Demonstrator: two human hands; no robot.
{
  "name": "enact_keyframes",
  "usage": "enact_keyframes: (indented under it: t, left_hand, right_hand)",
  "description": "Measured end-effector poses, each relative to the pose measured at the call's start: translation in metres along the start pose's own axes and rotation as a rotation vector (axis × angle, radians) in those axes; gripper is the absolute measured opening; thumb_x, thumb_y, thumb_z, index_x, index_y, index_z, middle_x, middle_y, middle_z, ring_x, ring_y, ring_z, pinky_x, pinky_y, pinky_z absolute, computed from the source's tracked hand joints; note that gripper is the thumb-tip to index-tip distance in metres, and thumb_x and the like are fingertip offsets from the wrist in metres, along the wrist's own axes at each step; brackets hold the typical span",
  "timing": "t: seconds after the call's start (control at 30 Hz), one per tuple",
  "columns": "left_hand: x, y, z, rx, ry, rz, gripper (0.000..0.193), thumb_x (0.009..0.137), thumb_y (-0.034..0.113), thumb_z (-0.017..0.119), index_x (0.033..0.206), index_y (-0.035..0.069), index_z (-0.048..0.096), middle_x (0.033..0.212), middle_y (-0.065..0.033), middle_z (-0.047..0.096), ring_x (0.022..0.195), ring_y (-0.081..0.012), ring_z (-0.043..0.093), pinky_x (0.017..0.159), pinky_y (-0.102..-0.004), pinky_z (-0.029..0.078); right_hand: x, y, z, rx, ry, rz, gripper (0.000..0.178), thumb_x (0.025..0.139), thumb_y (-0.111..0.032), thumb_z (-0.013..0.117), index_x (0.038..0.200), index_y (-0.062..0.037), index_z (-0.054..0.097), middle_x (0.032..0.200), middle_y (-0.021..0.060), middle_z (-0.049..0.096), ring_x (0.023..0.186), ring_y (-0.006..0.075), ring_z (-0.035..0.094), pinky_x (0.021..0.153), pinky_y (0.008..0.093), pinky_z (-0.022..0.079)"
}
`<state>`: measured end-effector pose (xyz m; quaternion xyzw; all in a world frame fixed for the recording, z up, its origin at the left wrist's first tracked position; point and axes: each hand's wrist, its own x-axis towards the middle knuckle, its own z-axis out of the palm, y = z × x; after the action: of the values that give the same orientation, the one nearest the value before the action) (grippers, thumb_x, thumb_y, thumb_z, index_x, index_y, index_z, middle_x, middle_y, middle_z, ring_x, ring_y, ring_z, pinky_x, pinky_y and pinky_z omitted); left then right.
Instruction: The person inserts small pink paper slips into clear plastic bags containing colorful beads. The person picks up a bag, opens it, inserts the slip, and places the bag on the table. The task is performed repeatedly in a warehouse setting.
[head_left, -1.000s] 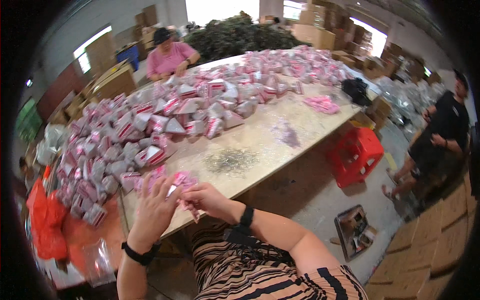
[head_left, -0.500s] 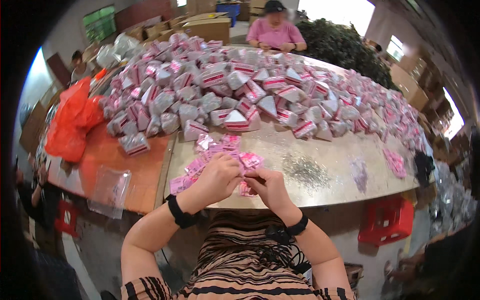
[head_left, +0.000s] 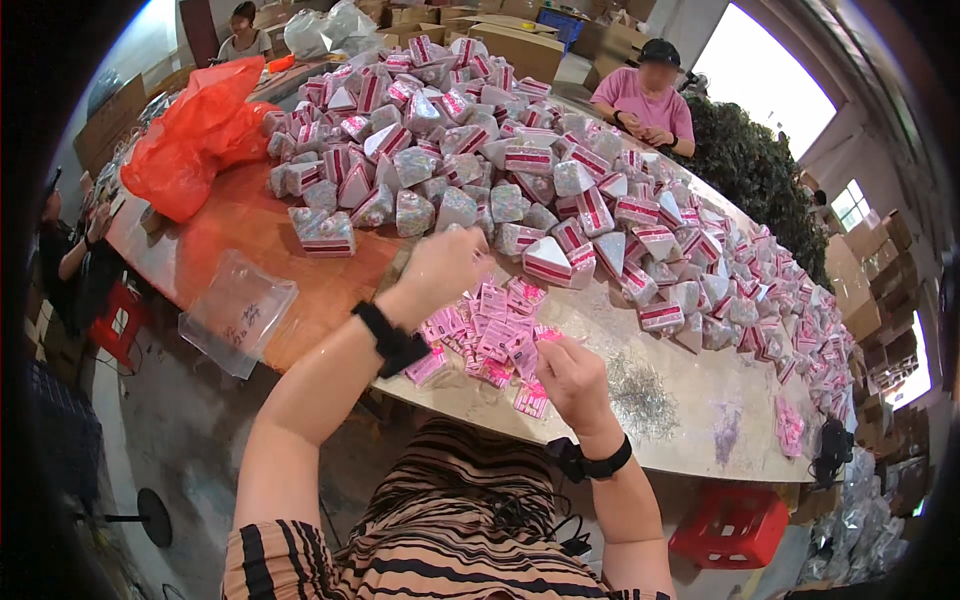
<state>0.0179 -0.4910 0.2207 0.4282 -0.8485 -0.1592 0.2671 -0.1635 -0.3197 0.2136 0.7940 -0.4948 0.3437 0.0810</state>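
My left hand (head_left: 448, 264) is stretched forward over the near edge of the heap, smeared by motion, so its fingers and anything in them cannot be made out. Close to it lie cake-slice-shaped pieces (head_left: 548, 260) in clear wrap, white with pink-red bands. My right hand (head_left: 578, 382) hovers at the right side of a loose pile of small pink printed cards (head_left: 492, 330), fingers pinched together; what they hold, if anything, is hidden. To the right of that hand, thin metallic bits (head_left: 640, 398) lie scattered on the tabletop.
A large heap of wrapped slices covers the far side. An orange-red plastic bag (head_left: 195, 140) and a clear bag (head_left: 240, 310) lie at left. Purple bits (head_left: 726, 432) and a pink bundle (head_left: 789, 428) sit at right. A red stool (head_left: 728, 528) stands below. Across the table sits a person (head_left: 650, 105).
My hands, together over the pink cards before, are now apart. The left has moved forward to the heap; the right stays by the cards. The whole view has turned and shifted.
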Motion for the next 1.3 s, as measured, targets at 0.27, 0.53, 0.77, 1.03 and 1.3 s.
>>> enact_keyframes:
  t: [0.27, 0.53, 0.77, 1.03, 1.3]
  left_hand:
    - [0.037, -0.064, 0.034, -0.01, 0.063, -0.358, 0.037, 0.084, 0.027, 0.064, 0.117, 0.012, 0.057, 0.117, -0.03, 0.051, 0.102, -0.0446, 0.059, 0.088, -0.047, 0.049]
    - [0.001, -0.045, 0.007, -1.087, 0.233, -0.383, 0.021, 0.084, 0.008, 0.066, 0.1, 0.004, 0.053, 0.079, -0.0061, 0.057, 0.067, -0.013, 0.06, 0.06, -0.0273, 0.055]
    - [-0.061, 0.02, 0.012, -1.029, 0.267, -0.181, 0.018, 0.079, 0.0, 0.069, 0.086, 0.006, 0.053, 0.105, -0.0081, 0.05, 0.093, -0.0144, 0.053, 0.072, -0.0255, 0.05]
    - [-0.083, 0.049, 0.037, -0.86, 0.279, -0.009, 0.021, 0.076, -0.003, 0.072, 0.082, 0.006, 0.053, 0.121, -0.0107, 0.043, 0.119, -0.0213, 0.044, 0.075, -0.0267, 0.05]
    - [-0.089, 0.053, 0.04, -0.862, 0.229, -0.003, 0.02, 0.077, -0.002, 0.072, 0.082, 0.005, 0.054, 0.121, -0.0111, 0.043, 0.119, -0.0224, 0.044, 0.075, -0.0268, 0.052]
  right_hand:
    - [-0.003, -0.005, -0.001, 0.144, 0.08, 0.121, 0.013, 0.074, 0.003, 0.066, 0.086, -0.0007, 0.064, 0.072, 0.013, 0.061, 0.061, 0.0286, 0.06, 0.056, 0.0342, 0.048]
    - [-0.017, -0.003, -0.012, 0.249, 0.159, 0.304, 0.011, 0.077, 0.002, 0.064, 0.088, -0.0012, 0.064, 0.075, 0.0136, 0.062, 0.061, 0.0289, 0.06, 0.056, 0.0351, 0.047]
    - [0.021, -0.016, -0.019, 0.248, 0.191, 0.195, 0.011, 0.077, 0.0, 0.063, 0.088, -0.0011, 0.063, 0.071, 0.0144, 0.059, 0.063, 0.0314, 0.058, 0.059, 0.0384, 0.046]
    - [0.023, -0.014, -0.015, 0.252, 0.158, 0.248, 0.006, 0.077, -0.004, 0.063, 0.082, -0.001, 0.063, 0.073, 0.0147, 0.06, 0.067, 0.0329, 0.06, 0.062, 0.0402, 0.047]
    - [0.017, -0.012, -0.013, 0.191, 0.133, 0.244, 0.007, 0.078, -0.006, 0.063, 0.082, -0.0008, 0.063, 0.076, 0.0146, 0.061, 0.071, 0.0335, 0.06, 0.066, 0.0412, 0.049]
